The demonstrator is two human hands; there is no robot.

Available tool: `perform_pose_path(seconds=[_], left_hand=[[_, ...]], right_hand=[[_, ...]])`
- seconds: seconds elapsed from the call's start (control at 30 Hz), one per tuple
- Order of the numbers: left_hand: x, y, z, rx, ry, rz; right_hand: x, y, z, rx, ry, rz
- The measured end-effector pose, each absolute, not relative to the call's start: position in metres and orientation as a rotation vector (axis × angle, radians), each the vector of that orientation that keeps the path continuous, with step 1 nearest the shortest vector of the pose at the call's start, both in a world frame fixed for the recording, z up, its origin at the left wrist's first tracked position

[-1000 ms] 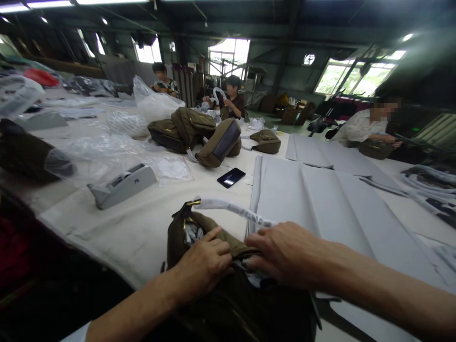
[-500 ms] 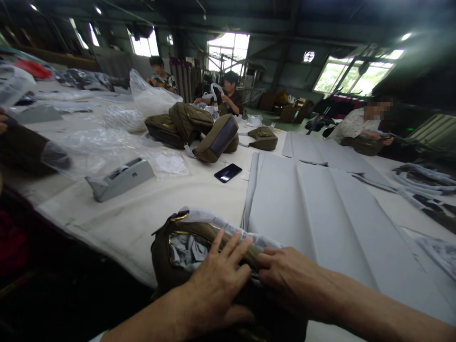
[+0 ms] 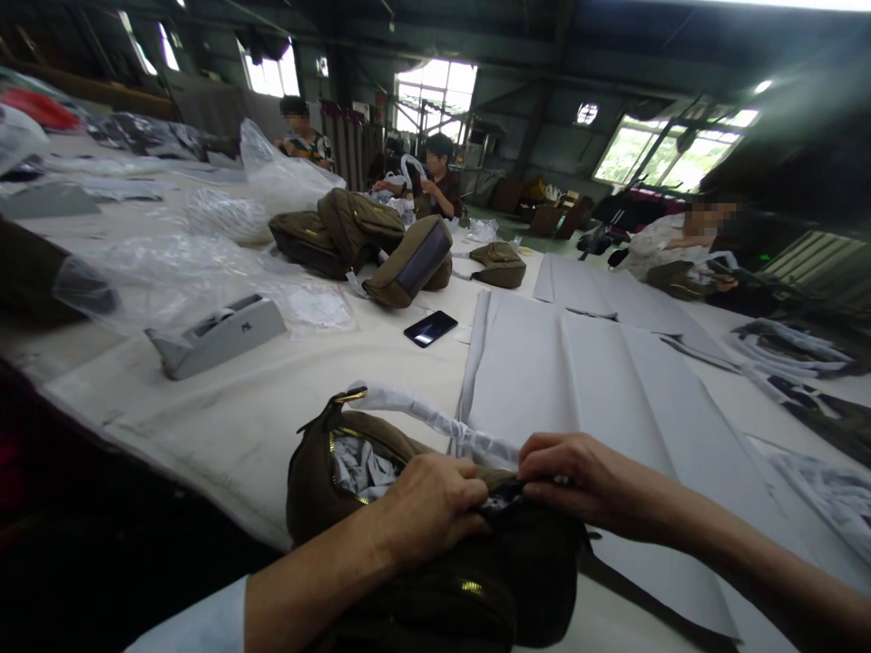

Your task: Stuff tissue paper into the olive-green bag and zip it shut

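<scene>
An olive-brown bag (image 3: 319, 481) lies at the near edge of the table, its gold zip partly open over crumpled white paper stuffing (image 3: 360, 467). Its handle (image 3: 428, 419) is wrapped in white film and arches over the top. My left hand (image 3: 432, 508) is curled on the bag's top edge by the zip opening. My right hand (image 3: 585, 481) pinches the same edge from the right, fingertips almost meeting the left hand's. What the fingers pinch is too small to name.
Large grey paper sheets (image 3: 612, 381) lie to the right. A black phone (image 3: 430, 328) and a grey tape dispenser (image 3: 218, 334) lie beyond. Several olive bags (image 3: 367, 245) and clear plastic bags (image 3: 170, 272) are further back. Other people work at the far side of the table.
My left hand went from flat with spread fingers to curled on the bag's edge. The wrapped handle stands up again. My right hand shifted slightly right along the zip.
</scene>
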State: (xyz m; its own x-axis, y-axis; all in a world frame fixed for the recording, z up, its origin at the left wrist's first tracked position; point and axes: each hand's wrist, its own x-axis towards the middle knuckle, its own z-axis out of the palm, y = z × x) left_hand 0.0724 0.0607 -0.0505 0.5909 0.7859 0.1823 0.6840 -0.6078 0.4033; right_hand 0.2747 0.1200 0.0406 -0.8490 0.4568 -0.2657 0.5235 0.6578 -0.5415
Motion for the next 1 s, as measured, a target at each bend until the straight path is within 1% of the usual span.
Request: perform_pose_path(seconds=[0.17,0.23,0.33,0.4,0.43,0.5,0.6,0.7,0.77,0.93,1.0], left_hand=[[0.076,0.06,-0.058,2.455,1.042,0.806],[0.079,0.063,-0.061,2.447,0.955,0.853],[0.085,0.071,-0.063,2.42,0.841,0.826],[0.088,0.076,-0.062,2.39,0.754,0.829],[0.089,0.077,-0.061,2.383,0.711,0.837],[0.092,0.08,-0.06,2.391,0.676,0.842],[0.096,0.082,-0.058,2.41,0.736,0.805],[0.1,0.081,-0.056,2.389,0.761,0.756],[0.102,0.08,-0.053,2.392,0.75,0.737],[0.109,0.084,-0.046,2.369,0.627,0.743],[0.113,0.087,-0.044,2.368,0.579,0.734]], right_hand=[[0.283,0.105,0.028,1.054,2.915,-1.012],[0.285,0.101,0.022,1.095,2.986,-1.03],[0.289,0.097,0.02,0.956,3.089,-1.074],[0.291,0.094,0.021,0.853,3.114,-1.031],[0.292,0.091,0.022,0.819,3.127,-0.948],[0.294,0.086,0.021,0.827,3.147,-0.664],[0.299,0.077,0.016,1.063,3.093,-0.232],[0.308,0.069,0.012,1.283,2.951,-0.084],[0.312,0.067,0.014,1.3,2.893,-0.128],[0.311,0.07,0.022,1.215,2.887,-0.573],[0.309,0.071,0.019,1.217,2.887,-0.601]])
